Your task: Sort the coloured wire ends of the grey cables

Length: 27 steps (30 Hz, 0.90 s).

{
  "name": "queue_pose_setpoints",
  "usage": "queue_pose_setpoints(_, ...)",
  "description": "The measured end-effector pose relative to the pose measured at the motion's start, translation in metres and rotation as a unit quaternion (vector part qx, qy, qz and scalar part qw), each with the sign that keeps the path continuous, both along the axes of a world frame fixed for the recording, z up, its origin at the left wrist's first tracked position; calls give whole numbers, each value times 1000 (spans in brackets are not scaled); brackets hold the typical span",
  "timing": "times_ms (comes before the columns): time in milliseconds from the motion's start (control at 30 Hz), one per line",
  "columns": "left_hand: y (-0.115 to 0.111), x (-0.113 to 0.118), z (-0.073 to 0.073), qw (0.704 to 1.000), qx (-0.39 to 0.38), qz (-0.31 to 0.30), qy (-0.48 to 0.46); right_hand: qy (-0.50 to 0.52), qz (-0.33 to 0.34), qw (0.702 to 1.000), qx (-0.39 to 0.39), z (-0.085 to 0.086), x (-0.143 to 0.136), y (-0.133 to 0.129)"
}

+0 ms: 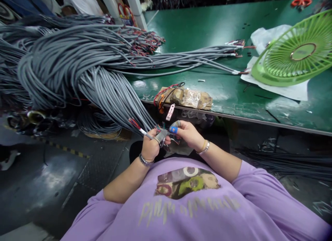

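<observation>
My left hand (151, 146) is closed around the end of a grey cable (148, 134), close to my lap. Thin coloured wires (163, 126) fan out between my two hands. My right hand (190, 134) pinches at these wires with thumb and forefinger; grey tape wraps the finger and a blue cover sits on the thumb. Another stripped cable end (135, 124) with red and blue wires sticks out left of my left hand. A thick bundle of grey cables (116, 95) hangs over the table edge down to my hands.
A green table (186, 29) spans the front, its edge just beyond my hands. On it lie more grey cables (166, 61), a taped wooden block (192, 97) with a pink tag (170, 112), a green fan (298, 52) and red-handled scissors (301, 3).
</observation>
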<state>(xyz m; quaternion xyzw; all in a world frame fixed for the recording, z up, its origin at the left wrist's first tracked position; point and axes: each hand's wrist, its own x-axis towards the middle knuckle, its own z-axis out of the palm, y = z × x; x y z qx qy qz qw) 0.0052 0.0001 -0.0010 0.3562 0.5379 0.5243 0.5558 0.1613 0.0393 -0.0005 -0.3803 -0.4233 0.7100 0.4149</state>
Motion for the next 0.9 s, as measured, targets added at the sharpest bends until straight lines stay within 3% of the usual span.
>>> queue_pose_setpoints(333,-3,-3,-8,999,2,-17,36,2,47,999,0,8,-10,7)
queue_pose_setpoints(700,-2,2,-9,999,15,25,38,26,-30,998,-43,-2,-17,-1)
queue_pose_setpoints(900,0,3,-5,999,10,43,2,72,-20,996,-56,-4,-21,1)
